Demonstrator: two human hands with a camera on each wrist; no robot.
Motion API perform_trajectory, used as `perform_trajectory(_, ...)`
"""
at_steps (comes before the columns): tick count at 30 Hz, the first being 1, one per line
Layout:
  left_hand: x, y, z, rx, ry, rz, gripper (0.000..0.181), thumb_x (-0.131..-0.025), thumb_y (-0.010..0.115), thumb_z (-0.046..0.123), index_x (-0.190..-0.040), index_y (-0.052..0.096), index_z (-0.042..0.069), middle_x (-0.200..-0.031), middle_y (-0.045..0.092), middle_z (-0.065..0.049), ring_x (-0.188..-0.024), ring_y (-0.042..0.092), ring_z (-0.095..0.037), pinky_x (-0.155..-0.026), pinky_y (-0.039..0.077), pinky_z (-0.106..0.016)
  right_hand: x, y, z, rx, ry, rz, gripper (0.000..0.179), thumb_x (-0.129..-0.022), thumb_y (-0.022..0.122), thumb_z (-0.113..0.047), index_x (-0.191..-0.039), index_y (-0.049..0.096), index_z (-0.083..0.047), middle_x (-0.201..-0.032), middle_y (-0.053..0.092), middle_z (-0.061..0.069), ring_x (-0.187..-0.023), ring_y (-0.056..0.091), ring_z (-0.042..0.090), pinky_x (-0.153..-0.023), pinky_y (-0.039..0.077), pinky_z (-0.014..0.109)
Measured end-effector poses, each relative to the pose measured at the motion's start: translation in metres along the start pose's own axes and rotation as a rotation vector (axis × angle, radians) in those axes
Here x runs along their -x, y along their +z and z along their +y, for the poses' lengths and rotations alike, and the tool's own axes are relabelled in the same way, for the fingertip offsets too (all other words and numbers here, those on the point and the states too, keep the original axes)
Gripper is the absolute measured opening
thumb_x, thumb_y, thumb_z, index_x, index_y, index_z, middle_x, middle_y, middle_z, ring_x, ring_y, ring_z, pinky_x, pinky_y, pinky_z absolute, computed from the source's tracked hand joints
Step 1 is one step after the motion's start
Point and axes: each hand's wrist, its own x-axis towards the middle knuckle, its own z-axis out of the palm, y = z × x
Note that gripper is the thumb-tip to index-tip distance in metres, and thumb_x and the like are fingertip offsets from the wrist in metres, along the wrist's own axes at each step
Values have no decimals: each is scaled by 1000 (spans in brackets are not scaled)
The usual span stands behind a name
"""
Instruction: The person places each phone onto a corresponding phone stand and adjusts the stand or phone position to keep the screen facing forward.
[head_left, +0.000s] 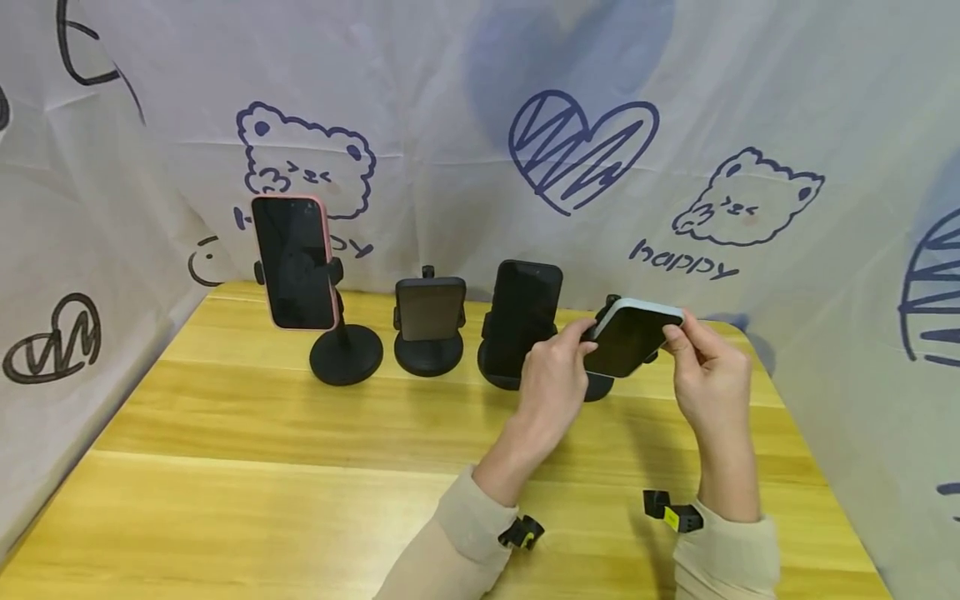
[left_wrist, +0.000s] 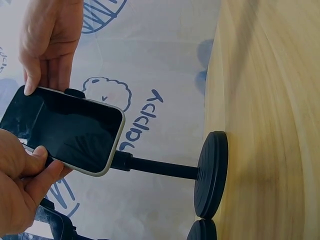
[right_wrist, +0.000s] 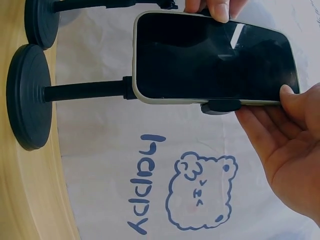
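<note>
A smartphone (head_left: 633, 340) with a pale case and dark screen sits tilted in the clamp of a black phone stand (left_wrist: 165, 167) at the right end of the row. My left hand (head_left: 553, 379) pinches the phone's left long edge, close by one clamp arm. At the opposite edge, near the phone's upper corner, my right hand (head_left: 712, 375) grips it with the thumb on the front and fingers behind. In the right wrist view, the other clamp arm (right_wrist: 220, 106) lies against the phone's edge beside my right fingers. The back of the phone is hidden.
Left of my hands, a black phone (head_left: 527, 304) leans in another stand. Further left come a smaller dark phone (head_left: 431, 308) and a pink-cased phone (head_left: 292, 262), each on a round-based stand. All stand on a wooden table (head_left: 247, 500) before a cloth (head_left: 442, 200) with drawings.
</note>
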Motion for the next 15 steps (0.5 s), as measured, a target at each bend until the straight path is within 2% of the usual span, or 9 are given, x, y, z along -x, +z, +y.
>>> perform_trajectory(2,1,1,-1,4,0,4,22,-99,70,5,-120,73,1,-101,79,-11,-75,77,-18,-63,57,-17,1,0,1,32,-33,-12,26,-96,68,9,-121,70,14,-107,74,24,-82,63,-18,-73,50,4)
perform_trajectory(5,1,1,-2,13,4,11,21,-99,69,4,-120,72,0,-101,79,-11,-76,77,-18,-63,57,-17,2,-1,2,40,-48,-23,27,-95,68,10,-121,69,15,-109,72,32,-84,61,-20,-74,49,2)
perform_trajectory(11,2,2,-1,20,-10,-6,23,-100,68,1,-122,71,-1,-103,79,-11,-81,77,-17,-64,58,-17,2,-1,2,64,-31,-43,27,-99,67,3,-125,71,9,-112,74,27,-86,61,-18,-76,49,3)
perform_trajectory(13,1,2,1,16,-28,-23,25,-100,68,2,-124,71,-1,-104,79,-12,-81,77,-18,-63,58,-18,2,-2,2,51,-17,-56,28,-101,66,-2,-128,71,4,-116,74,22,-90,63,-14,-78,50,4)
perform_trajectory(15,0,1,3,11,-42,-50,26,-100,69,4,-126,71,0,-106,78,-13,-80,77,-20,-62,58,-19,2,-3,2,13,4,-59,30,-102,65,-3,-131,71,-1,-121,74,11,-96,65,-9,-81,51,7)
